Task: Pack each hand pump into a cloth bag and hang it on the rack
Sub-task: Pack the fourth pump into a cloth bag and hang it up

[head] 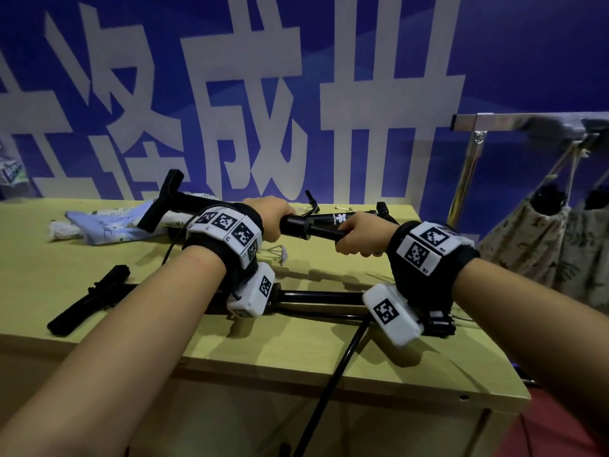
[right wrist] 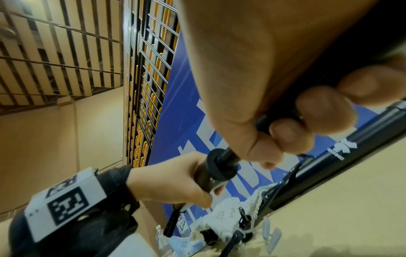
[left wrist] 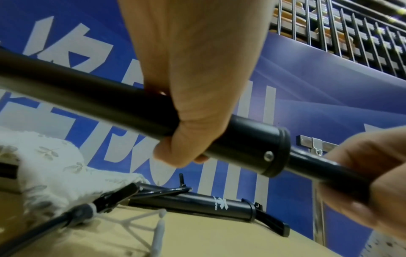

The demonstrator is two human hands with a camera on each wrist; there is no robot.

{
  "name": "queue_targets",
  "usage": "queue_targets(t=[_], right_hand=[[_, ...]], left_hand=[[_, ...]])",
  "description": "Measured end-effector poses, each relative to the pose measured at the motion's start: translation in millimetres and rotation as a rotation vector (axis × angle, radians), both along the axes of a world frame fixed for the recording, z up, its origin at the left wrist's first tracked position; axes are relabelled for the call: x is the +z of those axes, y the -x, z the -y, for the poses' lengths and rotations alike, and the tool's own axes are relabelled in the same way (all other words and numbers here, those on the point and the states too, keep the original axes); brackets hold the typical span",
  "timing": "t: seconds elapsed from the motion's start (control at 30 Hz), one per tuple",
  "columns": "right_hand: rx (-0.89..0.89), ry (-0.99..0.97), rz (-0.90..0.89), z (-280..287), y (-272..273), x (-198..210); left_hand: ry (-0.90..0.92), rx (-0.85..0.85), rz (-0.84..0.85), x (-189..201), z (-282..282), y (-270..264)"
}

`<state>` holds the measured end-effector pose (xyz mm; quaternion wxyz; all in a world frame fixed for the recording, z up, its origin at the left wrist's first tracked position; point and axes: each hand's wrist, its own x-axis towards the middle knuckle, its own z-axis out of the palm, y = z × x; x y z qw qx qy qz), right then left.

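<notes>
While both hands are raised above the tabletop, the scene reads as follows.

Held pump: a black hand pump [head: 230, 219] is held level in the air above the table [head: 329, 364], its T-handle end toward the left.
Left hand: the left hand [head: 268, 222] has its fingers curled tight round the thick barrel, just behind the end cap [left wrist: 276, 153].
Right hand: the right hand [head: 361, 234] has its fingers wrapped round the thinner rod [left wrist: 312, 167] that comes out of the cap; the two hands are close together but apart.
Edges: the table's near edge runs across below the forearms; its right end stops just beside the rack [head: 527, 122], whose upright stands near that corner.
Open room: bare yellow tabletop lies on the left between the near edge and the cloth.
Surface and room: a light wooden table stands against a blue banner [head: 494, 54] with large white characters.
Pumps counted: three can be made out, namely the held one, one lying at the back of the table [left wrist: 197, 205], and one lying near the front edge [head: 316, 300].
Bags counted: two floral bags hang on the rack, the nearer bag [head: 524, 245] beside the further bag [head: 590, 245]; pale blue floral cloth [head: 108, 222] lies flat at the back left.
</notes>
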<state>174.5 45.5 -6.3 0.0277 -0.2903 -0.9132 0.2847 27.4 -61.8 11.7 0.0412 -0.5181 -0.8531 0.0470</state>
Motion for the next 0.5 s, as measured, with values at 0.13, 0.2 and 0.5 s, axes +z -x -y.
queue_targets(t=[0.13,0.2,0.5], right_hand=[[-0.048,-0.101,-0.131,-6.1,-2.9,11.7],[-0.068,-0.163,-0.185,-9.4,-5.7,23.2],[-0.123,-0.277,-0.275,-30.6,-4.6,72.3]], left_hand=[[-0.166,-0.019,-0.118,11.0,-4.4,-2.3],[-0.284,-0.031,-0.196,18.0,-7.0,-4.8],[-0.622,-0.069,-0.207,37.0,-9.3,-10.9]])
